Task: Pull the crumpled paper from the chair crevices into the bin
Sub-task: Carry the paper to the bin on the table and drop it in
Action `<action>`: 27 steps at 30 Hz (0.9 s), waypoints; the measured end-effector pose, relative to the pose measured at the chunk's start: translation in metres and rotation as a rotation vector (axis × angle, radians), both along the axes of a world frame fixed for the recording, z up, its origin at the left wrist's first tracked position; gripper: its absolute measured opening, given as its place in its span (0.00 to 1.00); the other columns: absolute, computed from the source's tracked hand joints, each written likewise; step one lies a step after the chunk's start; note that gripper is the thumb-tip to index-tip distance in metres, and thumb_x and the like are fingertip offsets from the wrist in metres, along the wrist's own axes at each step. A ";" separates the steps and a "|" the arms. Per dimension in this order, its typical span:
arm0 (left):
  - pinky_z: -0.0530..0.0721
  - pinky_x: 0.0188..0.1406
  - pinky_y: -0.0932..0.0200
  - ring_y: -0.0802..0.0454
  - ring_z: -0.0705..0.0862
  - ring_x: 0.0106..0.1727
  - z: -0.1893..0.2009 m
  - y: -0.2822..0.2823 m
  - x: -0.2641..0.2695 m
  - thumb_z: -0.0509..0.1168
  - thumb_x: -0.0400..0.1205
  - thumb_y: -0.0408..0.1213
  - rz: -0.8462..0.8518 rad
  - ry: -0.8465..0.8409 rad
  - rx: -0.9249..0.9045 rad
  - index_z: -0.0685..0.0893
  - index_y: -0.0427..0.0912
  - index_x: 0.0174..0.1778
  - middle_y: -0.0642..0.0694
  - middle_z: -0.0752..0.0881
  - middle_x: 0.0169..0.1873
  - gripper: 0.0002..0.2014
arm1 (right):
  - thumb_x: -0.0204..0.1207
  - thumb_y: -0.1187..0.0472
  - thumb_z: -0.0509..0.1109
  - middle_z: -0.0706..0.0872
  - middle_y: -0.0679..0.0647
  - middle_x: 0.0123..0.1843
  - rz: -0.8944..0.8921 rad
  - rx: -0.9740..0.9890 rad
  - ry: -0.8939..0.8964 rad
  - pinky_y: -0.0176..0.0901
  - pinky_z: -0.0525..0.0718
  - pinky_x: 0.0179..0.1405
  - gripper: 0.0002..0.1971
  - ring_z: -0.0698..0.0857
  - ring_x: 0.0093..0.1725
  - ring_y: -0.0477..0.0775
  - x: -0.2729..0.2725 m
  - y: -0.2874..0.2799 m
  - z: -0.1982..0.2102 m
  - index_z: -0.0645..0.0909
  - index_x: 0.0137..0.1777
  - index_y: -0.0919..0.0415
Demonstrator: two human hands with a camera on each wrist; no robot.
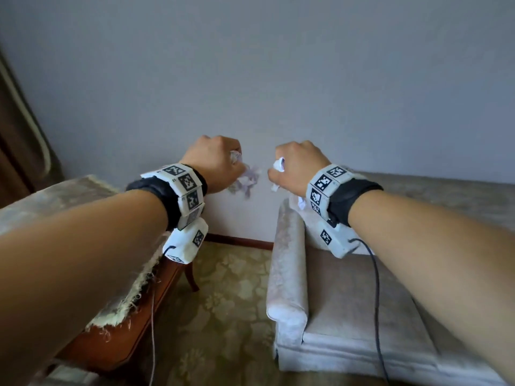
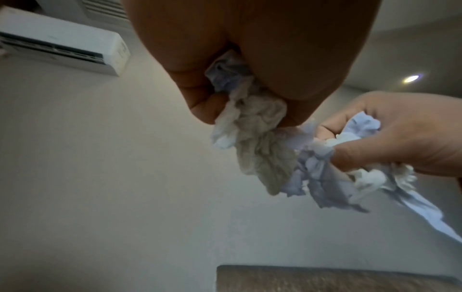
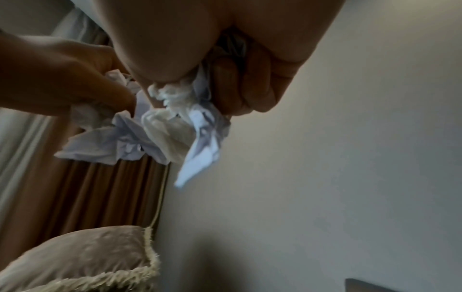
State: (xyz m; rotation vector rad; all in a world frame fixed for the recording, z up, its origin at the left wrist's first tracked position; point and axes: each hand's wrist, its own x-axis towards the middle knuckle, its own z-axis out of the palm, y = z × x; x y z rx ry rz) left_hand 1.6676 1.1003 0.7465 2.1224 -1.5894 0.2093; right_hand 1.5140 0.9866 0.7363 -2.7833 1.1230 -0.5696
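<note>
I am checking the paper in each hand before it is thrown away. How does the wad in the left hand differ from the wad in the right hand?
The left hand grips a wad partly beige-grey, partly white. The right hand grips a wad that looks white and pale blue, with a flat strip hanging down. Both are crumpled, gripped in fists and raised before the wall; no bin is in view.

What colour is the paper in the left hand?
White, with a bluish tint; the paper in the left hand shows best from the left wrist.
</note>
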 end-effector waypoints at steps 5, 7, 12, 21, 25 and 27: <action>0.76 0.40 0.56 0.39 0.81 0.47 -0.003 -0.084 -0.027 0.70 0.77 0.48 -0.168 0.006 0.004 0.82 0.52 0.40 0.42 0.87 0.38 0.06 | 0.69 0.49 0.67 0.83 0.57 0.44 -0.153 -0.010 -0.001 0.45 0.73 0.40 0.13 0.79 0.46 0.64 -0.043 -0.060 0.002 0.67 0.31 0.51; 0.75 0.39 0.56 0.40 0.80 0.45 -0.004 -0.120 -0.034 0.70 0.77 0.51 -0.227 -0.006 0.018 0.82 0.52 0.39 0.43 0.86 0.37 0.08 | 0.69 0.50 0.67 0.83 0.58 0.45 -0.219 -0.010 0.001 0.45 0.74 0.40 0.10 0.79 0.46 0.64 -0.057 -0.083 0.002 0.70 0.34 0.52; 0.72 0.39 0.56 0.40 0.79 0.45 0.006 -0.218 -0.047 0.67 0.77 0.50 -0.398 -0.044 0.007 0.82 0.50 0.38 0.44 0.85 0.36 0.09 | 0.71 0.50 0.67 0.84 0.58 0.48 -0.383 -0.042 0.020 0.45 0.75 0.42 0.07 0.79 0.48 0.62 -0.082 -0.146 0.016 0.73 0.40 0.51; 0.73 0.37 0.57 0.41 0.79 0.39 0.013 -0.364 -0.084 0.66 0.76 0.43 -0.696 -0.075 0.021 0.82 0.48 0.37 0.45 0.85 0.33 0.04 | 0.74 0.47 0.67 0.86 0.58 0.55 -0.725 -0.041 -0.010 0.45 0.78 0.51 0.17 0.81 0.59 0.62 -0.131 -0.228 0.026 0.81 0.59 0.54; 0.77 0.39 0.55 0.40 0.80 0.38 -0.012 -0.401 -0.115 0.64 0.75 0.43 -0.818 -0.047 0.054 0.80 0.49 0.34 0.49 0.81 0.29 0.05 | 0.76 0.51 0.67 0.84 0.60 0.60 -0.834 -0.023 0.032 0.46 0.78 0.54 0.18 0.79 0.63 0.64 -0.158 -0.238 0.008 0.82 0.61 0.60; 0.77 0.38 0.54 0.40 0.81 0.39 -0.034 -0.414 -0.132 0.65 0.76 0.44 -0.859 -0.047 0.109 0.82 0.47 0.36 0.46 0.84 0.32 0.06 | 0.76 0.52 0.66 0.84 0.60 0.60 -0.860 0.004 0.051 0.46 0.78 0.54 0.17 0.80 0.62 0.64 -0.169 -0.241 -0.006 0.82 0.60 0.61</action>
